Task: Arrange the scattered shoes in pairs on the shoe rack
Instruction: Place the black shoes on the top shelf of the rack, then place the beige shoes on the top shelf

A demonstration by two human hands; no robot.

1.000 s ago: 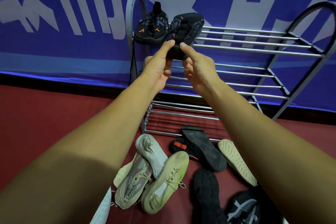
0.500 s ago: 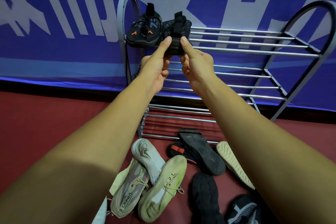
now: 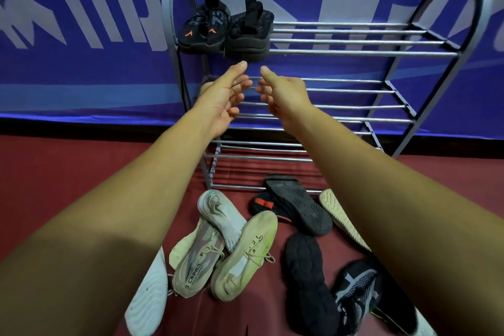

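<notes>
Lying far left on the red floor: white-soled shoe (image 3: 147, 300), sole up. Next, a heap of three pale shoes, overlapping, with long axes running roughly toward the shoe rack (image 3: 354, 52): grey-beige sneaker (image 3: 196, 262), white knit shoe (image 3: 221, 213), lime-soled sneaker (image 3: 245, 254). Top shelf, left end: black pair (image 3: 231, 35), side by side and touching, long axes across the bars; this pair reads as placed. Left hand (image 3: 226, 101): just below that pair, apart from it, thumb raised, fingers loosely spread, holding nothing. Right hand (image 3: 283, 98): just beside it, mirrored, likewise slack and empty. Floor, right of centre: black slipper (image 3: 297, 207), sole up, lying across a red-strapped slipper (image 3: 263, 203); black-soled shoe (image 3: 311, 281); cream sole (image 3: 341, 218), partly behind the right forearm; grey-black knit sneaker (image 3: 357, 286). Judgement: unsorted shoes lie well below both hands, toward the person; the pale heap is nearer the left hand, the dark shoes nearer the right.
</notes>
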